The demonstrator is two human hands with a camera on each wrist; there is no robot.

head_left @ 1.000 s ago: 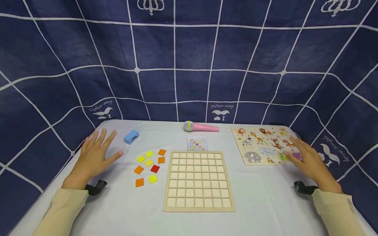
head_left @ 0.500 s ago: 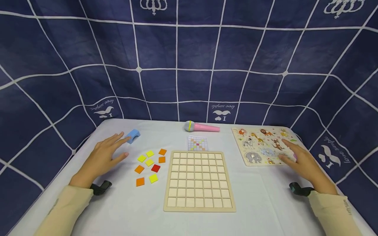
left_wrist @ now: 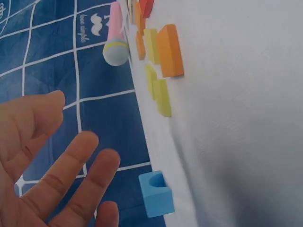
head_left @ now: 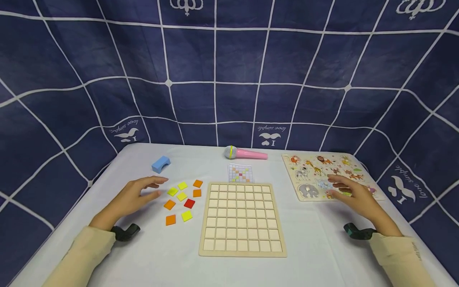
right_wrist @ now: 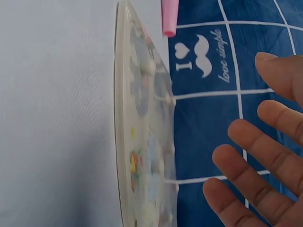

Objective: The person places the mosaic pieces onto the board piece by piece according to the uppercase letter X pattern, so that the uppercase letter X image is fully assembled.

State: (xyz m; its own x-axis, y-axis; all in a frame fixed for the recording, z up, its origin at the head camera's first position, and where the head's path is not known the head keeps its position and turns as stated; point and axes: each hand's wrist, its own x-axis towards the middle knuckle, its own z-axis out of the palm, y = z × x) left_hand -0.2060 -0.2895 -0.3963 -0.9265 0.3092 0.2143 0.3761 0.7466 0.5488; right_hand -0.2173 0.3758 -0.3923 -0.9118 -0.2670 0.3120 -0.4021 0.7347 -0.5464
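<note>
My left hand (head_left: 130, 200) hovers to the left of several small coloured tiles, its fingers loosely bent and holding nothing. Closest to it are yellow tiles (head_left: 172, 191) and orange tiles (head_left: 169, 205); a red tile (head_left: 189, 203) lies among them. Beyond the hand sits a blue arch block (head_left: 161, 164), which also shows in the left wrist view below the fingers. My right hand (head_left: 355, 197), fingers relaxed and holding nothing, is over the near right part of an animal peg puzzle (head_left: 300, 187). Between the hands lies a wooden grid board (head_left: 242, 254) of bare square cells.
At the back of the white table (head_left: 308, 243) lies a pink toy microphone (head_left: 251, 154). A small card with a coloured grid pattern (head_left: 240, 173) lies just behind the board. A dark blue curtain (head_left: 236, 103) with white lines closes off the back and sides.
Both hands have moved inward, toward the middle of the table. Their fingers, spread wide a second ago, are now more relaxed and bent. The objects on the table stay where they were.
</note>
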